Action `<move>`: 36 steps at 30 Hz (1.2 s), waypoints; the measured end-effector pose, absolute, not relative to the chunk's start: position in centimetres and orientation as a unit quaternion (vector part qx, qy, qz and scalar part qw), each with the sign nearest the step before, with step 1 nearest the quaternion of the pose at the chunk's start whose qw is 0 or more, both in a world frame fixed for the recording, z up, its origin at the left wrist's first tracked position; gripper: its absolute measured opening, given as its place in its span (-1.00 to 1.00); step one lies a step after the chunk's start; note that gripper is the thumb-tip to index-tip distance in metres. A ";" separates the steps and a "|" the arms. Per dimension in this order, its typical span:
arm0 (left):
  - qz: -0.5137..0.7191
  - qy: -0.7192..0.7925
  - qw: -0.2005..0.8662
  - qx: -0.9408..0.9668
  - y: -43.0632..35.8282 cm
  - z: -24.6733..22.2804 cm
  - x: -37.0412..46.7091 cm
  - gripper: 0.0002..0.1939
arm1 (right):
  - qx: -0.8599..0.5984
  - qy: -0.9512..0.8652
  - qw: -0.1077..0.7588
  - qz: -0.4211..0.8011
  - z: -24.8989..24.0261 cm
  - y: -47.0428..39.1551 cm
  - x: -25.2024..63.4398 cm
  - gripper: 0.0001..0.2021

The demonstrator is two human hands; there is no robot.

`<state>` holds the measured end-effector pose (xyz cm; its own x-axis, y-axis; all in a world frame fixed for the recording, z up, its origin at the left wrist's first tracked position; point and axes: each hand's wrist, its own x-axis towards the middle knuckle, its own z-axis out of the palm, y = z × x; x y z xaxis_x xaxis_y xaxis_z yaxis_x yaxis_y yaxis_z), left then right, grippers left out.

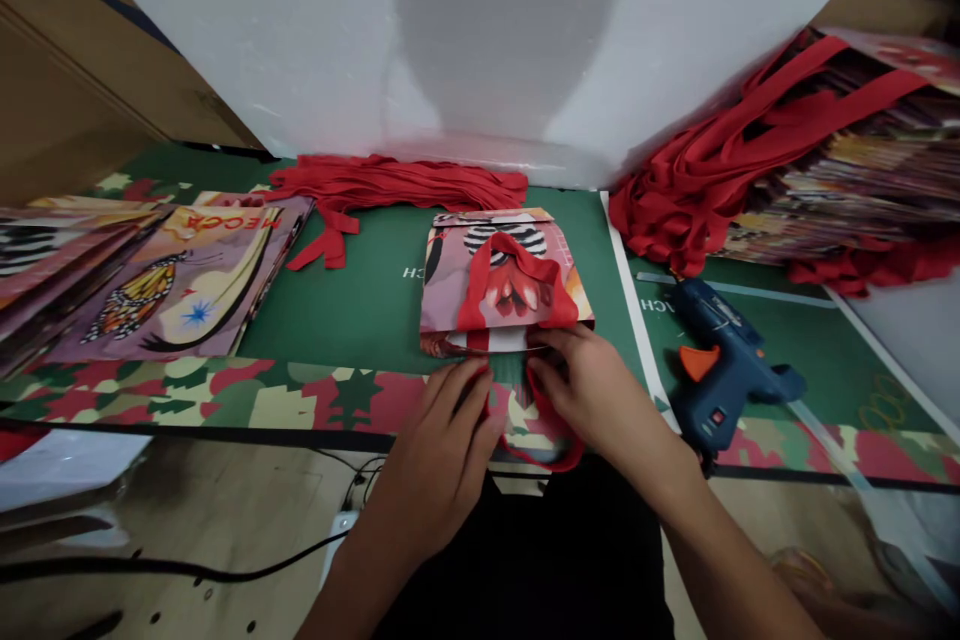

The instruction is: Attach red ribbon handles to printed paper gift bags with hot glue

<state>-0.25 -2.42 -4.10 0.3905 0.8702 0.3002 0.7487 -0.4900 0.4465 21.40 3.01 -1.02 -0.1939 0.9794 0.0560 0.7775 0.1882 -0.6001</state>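
A printed paper bag (442,285) lies flat on the green work mat, its opening edge towards me. A red ribbon handle (517,245) loops up over its printed front. Another red ribbon loop (559,461) hangs down on my side, near the table edge. My left hand (454,435) has its fingers closed on the left part of this near loop, just below the opening. My right hand (592,380) is pinched on the right part of the loop, its index finger at the bag's edge. The fingertips partly hide the ribbon ends.
Behind the bag lies a bundle of red ribbons (420,182). Printed bags (135,310) are piled at left. To the right are a blue glue gun (720,360) with an orange trigger and a tall stack of bags (847,190) with red handles. A white panel (315,40) stands behind.
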 end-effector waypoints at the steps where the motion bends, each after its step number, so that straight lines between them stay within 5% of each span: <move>1: 0.261 0.489 0.121 0.823 -2.1 -4.0 -0.1 -0.61 | -0.598 -0.738 0.216 0.225 -1.1 3.2 21.4 -0.76; 12: 0.313 0.498 0.097 0.803 -2.9 -5.2 0.3 -0.64 | -0.609 -0.760 0.151 0.171 -1.3 2.4 21.5 -0.71; 36: 0.329 0.513 0.053 0.791 -2.3 -4.8 0.9 -0.56 | -0.572 -0.766 0.183 0.230 -0.9 2.5 21.7 -0.68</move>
<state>0.93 -2.34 -4.82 0.2565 0.8466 0.4663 0.7763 -0.4678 0.4224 21.70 2.52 -0.90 -0.2797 0.9599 0.0175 0.7922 0.2410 -0.5607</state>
